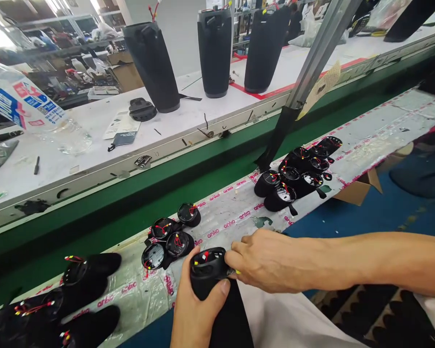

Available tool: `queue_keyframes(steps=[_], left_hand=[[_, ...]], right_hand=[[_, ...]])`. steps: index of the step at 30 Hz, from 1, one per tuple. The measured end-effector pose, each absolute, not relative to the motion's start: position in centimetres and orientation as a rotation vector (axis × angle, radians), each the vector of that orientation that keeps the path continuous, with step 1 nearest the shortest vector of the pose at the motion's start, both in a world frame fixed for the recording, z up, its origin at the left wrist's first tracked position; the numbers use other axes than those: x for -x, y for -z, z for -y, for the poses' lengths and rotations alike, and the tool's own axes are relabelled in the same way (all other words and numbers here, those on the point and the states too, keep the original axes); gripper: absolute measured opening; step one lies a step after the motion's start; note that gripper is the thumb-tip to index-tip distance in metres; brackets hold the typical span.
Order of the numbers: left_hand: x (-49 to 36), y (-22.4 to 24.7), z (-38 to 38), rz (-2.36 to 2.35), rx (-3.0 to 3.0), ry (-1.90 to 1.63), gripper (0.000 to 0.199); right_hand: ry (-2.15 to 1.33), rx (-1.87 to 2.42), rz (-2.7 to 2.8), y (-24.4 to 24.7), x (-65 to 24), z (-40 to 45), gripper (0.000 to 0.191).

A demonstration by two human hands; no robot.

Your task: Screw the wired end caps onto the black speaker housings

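Observation:
My left hand [197, 307] is wrapped around the upper end of a black cylindrical speaker housing [224, 309], with the thumb pressed on its near side. The housing leans with its open end up, and red, white and yellow wire connectors [204, 257] show inside the rim. At the right side of that rim, my right hand [255, 261] is closed, its fingertips bent against the edge. A small yellow bit shows beneath those fingers; what they grip is hidden.
Several similar housings stand in groups on the taped ledge [224, 212], at the middle [179, 244], right [281, 195] and lower left [85, 278]. Taller black cylinders [213, 58] stand on the white bench beyond, with a plastic bottle [32, 106]. A metal post [319, 53] rises at right.

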State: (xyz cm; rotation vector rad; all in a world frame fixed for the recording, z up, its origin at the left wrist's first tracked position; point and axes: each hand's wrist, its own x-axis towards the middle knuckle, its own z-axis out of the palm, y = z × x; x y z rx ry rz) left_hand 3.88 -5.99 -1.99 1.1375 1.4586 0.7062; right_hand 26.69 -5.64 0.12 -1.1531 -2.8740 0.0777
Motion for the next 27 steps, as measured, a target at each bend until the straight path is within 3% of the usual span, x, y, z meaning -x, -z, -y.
queue_keyframes(steps=[27], left_hand=[[-3.34, 1.64, 6.6, -1.549, -1.19, -0.587, 0.089]], right_hand=[[-0.263, 1.144, 2.829, -0.51, -26.62, 5.95, 0.015]])
